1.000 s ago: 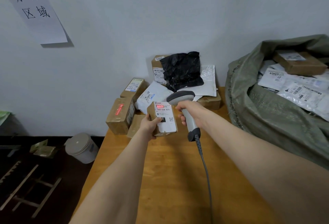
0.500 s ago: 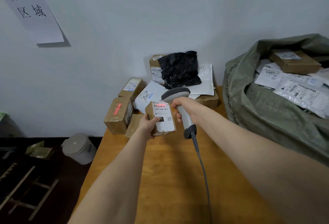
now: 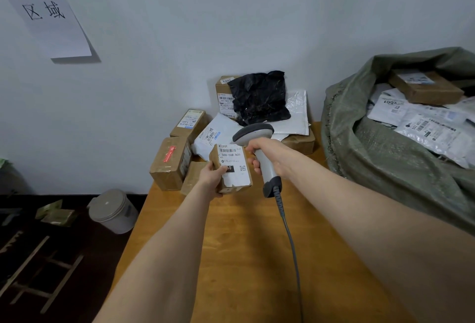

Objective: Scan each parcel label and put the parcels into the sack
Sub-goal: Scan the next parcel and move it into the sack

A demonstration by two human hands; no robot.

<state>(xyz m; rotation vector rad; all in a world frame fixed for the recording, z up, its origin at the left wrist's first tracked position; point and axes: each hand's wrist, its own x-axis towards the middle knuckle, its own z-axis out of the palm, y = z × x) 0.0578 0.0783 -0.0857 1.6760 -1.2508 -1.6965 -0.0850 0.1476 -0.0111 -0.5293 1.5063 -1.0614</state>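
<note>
My left hand [image 3: 212,176] grips a small brown parcel [image 3: 235,168] with a white label facing me, held above the wooden table [image 3: 244,258]. My right hand [image 3: 267,153] holds a grey corded barcode scanner [image 3: 257,142] by its handle, its head just above the parcel's top edge. No red light shows on the label. A green woven sack [image 3: 385,168] lies open at the right, holding several labelled parcels and a brown box [image 3: 425,86].
Against the wall sits a pile of parcels: brown boxes [image 3: 171,163], white mailers [image 3: 210,135] and a black bag [image 3: 259,96]. A lidded grey bucket [image 3: 111,211] and wooden slats [image 3: 36,276] are on the dark floor at left. A paper sign [image 3: 43,6] hangs on the wall.
The red scan line seen on the parcel's label in both earlier frames is gone. Both hands hold the parcel and scanner in nearly the same place.
</note>
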